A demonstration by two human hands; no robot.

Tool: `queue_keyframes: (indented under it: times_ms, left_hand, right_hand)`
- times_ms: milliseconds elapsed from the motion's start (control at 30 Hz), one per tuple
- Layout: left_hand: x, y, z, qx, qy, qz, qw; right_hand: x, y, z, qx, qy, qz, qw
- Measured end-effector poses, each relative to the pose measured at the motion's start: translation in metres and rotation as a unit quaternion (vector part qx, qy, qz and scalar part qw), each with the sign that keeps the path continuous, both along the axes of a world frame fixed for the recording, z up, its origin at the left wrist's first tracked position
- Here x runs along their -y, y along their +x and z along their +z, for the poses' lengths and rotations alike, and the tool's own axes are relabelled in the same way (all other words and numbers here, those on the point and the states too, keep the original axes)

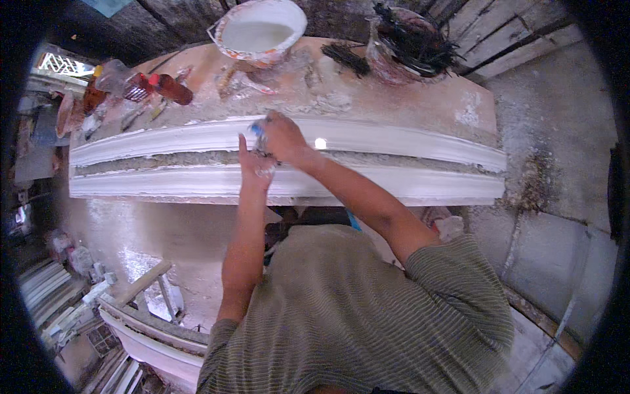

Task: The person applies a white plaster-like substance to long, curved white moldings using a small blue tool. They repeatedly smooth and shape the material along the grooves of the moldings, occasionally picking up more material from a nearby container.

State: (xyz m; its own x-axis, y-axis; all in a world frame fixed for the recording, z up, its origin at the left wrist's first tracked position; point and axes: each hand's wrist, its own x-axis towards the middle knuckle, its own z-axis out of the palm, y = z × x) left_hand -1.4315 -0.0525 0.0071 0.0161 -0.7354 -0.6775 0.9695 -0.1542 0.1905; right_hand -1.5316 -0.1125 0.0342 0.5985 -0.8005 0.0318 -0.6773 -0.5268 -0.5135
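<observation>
White plaster moulding (pixel 394 134) under both hands; red bottle (pixel 172 88) behind, left.

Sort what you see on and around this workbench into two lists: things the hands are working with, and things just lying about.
In use:
- long white plaster moulding
- left hand, resting on it
- right hand, whose grip closes on a small blue-tipped tool

Lying about:
- bowl of white plaster
- tub of dark fibres
- reddish bottle
- finished mouldings on the floor
</observation>
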Motion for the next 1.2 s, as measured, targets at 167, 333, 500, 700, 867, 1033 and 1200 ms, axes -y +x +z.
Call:
queue_keyframes:
  times_ms: [167, 333, 500, 700, 867, 1033, 1200]
  left_hand:
    - [-0.005, -0.033, -0.068, 0.014, -0.061, -0.027, 0.998]
    - [0.007, -0.102, 0.006, 0.121, -0.04, -0.017, 0.992]
    - [-0.015, -0.132, 0.037, 0.184, -0.027, -0.144, 0.972]
    - [-0.092, -0.101, 0.004, 0.122, -0.015, -0.096, 0.988]
    - [-0.134, -0.024, -0.008, 0.106, 0.037, 0.012, 0.994]
    - [-0.149, 0.066, -0.013, 0.122, 0.04, 0.011, 0.992]
    - [-0.164, 0.155, -0.001, 0.128, 0.026, -0.025, 0.991]
  right_hand:
    - [-0.048, -0.087, 0.015, -0.018, -0.115, -0.007, 0.993]
    - [-0.021, -0.284, -0.061, -0.119, 0.012, -0.146, 0.982]
    - [0.065, -0.596, -0.156, -0.357, -0.12, -0.383, 0.844]
    - [0.073, -0.466, -0.1, -0.248, -0.025, -0.388, 0.887]
    - [0.069, -0.235, -0.108, -0.204, -0.015, -0.279, 0.938]
    - [0.057, 0.034, -0.08, -0.055, 0.026, -0.231, 0.971]
    - [0.059, 0.2, -0.07, -0.091, 0.024, -0.206, 0.974]
